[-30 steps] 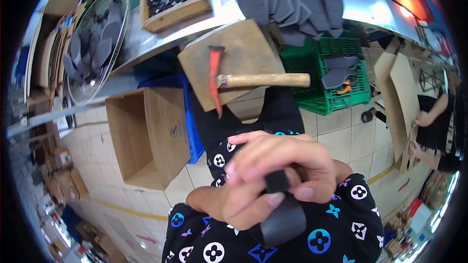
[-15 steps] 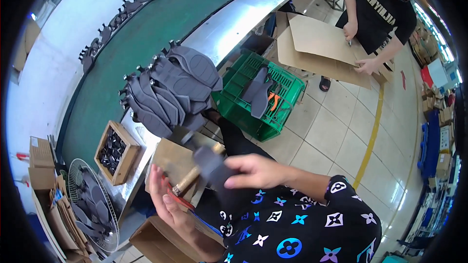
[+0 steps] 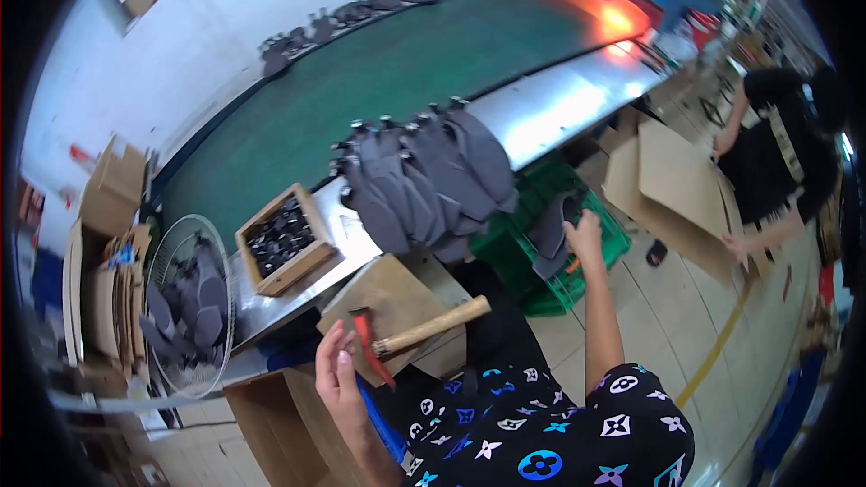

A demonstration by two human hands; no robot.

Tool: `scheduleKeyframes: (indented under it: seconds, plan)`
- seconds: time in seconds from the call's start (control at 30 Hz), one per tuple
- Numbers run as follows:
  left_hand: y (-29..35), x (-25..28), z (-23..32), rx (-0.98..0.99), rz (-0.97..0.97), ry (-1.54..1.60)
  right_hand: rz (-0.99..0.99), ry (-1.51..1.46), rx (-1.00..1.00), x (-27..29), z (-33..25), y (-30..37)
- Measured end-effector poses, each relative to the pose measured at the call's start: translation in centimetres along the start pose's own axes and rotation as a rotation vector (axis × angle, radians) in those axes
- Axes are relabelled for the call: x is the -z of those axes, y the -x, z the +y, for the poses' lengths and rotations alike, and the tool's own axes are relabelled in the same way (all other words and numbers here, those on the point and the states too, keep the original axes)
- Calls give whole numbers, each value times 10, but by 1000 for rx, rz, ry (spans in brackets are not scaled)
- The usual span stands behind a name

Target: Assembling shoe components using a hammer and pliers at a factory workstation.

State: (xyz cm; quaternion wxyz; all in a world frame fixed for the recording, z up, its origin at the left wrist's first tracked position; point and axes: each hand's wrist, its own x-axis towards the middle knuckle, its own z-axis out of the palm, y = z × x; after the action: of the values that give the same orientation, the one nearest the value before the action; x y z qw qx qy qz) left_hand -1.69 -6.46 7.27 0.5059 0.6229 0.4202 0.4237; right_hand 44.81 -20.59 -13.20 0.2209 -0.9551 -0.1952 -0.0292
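My right hand (image 3: 585,236) is over the green plastic crate (image 3: 617,243), fingers closed at the heel end of a grey heeled shoe sole (image 3: 552,233). Part of that grip is hidden. My left hand (image 3: 337,368) holds nothing, its fingers apart and curved beside the red head of a hammer (image 3: 431,326). The hammer's wooden handle points right across a tan work block (image 3: 383,287). Beyond it, a heap of grey heeled shoe soles (image 3: 424,176) lies on the metal table edge, heels pointing away from me.
A wooden box (image 3: 311,259) of small black parts stands left of the heap. Farther left is a white wire basket (image 3: 228,307) of soles. Behind runs a green conveyor belt (image 3: 361,72) with more soles. At right, a co-worker handles cardboard (image 3: 663,194); an open carton (image 3: 271,415) is below.
My right hand has carried a grey shoe sole from above the work block out to the crate. The hammer now shows unobstructed. My view has turned, shifting the scene rightward.
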Motion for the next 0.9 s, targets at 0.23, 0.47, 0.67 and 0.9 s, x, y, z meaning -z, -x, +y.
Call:
scheduleKeyframes:
  seconds: [0.23, 0.47, 0.67, 0.9]
  plan:
    - [16, 30, -17, 109, 106, 40, -46, -690, 382, 64, -179, -22]
    - [3, 33, -6, 40, 97, 52, -75, -249, 417, 51, -212, -56]
    - [-9, 30, -6, -14, 88, 83, 225, -480, 561, 81, -223, -47]
    - [-21, 7, 23, -211, -136, -217, -12, -1135, 382, 131, -239, -4]
